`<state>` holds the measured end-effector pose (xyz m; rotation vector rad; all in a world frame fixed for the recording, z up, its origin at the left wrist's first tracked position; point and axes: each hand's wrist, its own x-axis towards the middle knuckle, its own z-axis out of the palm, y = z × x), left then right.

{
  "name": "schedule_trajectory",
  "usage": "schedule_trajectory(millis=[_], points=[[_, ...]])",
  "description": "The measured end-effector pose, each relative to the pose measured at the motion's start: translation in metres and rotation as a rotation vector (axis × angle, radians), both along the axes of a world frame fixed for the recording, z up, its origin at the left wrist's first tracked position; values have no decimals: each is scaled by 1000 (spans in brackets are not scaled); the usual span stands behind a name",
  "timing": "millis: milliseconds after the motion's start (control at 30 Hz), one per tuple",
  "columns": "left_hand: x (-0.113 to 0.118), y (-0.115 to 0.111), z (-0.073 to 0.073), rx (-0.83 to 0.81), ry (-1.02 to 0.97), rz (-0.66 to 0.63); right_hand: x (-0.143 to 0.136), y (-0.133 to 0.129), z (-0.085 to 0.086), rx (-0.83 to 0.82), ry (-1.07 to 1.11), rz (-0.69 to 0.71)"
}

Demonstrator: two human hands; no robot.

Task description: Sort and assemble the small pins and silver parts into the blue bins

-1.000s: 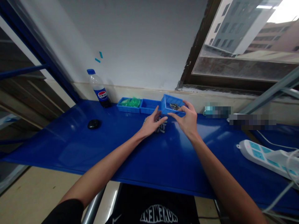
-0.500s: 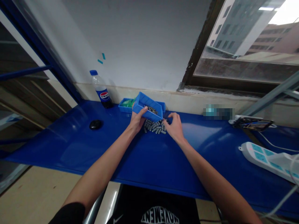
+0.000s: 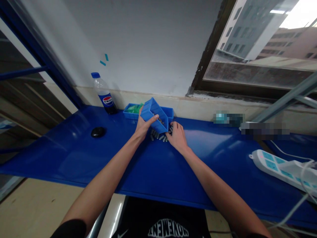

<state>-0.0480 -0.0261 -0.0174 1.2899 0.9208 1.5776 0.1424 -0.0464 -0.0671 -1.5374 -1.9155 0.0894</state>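
Observation:
A blue bin (image 3: 151,112) is gripped by my left hand (image 3: 143,126), thumb over its near rim. The bin is tilted, and small metal pieces (image 3: 160,119) lie inside it. On the blue table under the bin is a pile of short grey metal cylinders (image 3: 155,134), partly hidden by the bin and my right hand. My right hand (image 3: 177,136) rests at the pile's right side, close to the bin's lower corner, with its fingers curled. What its fingertips hold, if anything, is hidden.
Behind the held bin, a blue bin with a green bag (image 3: 134,109) and another blue bin (image 3: 169,111) stand by the wall. A cola bottle (image 3: 106,99) and a black mouse (image 3: 98,132) are at left. A white power strip (image 3: 279,167) lies at right.
The held bin has tipped further, its right end lower. My right hand has moved left and down over the pile, covering more of the cylinders. The camera view has shifted slightly.

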Motion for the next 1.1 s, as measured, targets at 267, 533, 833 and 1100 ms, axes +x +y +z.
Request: schedule_trajectory(millis=[267,533,833,1100], points=[[5,-7,1,38,57,-5,1,2,-5,-19,-52,-31],[8,-8,1,42,160,-11,5,6,-10,-15,-35,-14],[17,-13,13,28,330,-30,9,10,-5,-14,174,58],[26,-3,12,172,567,36,15,7,0,-38,430,61]])
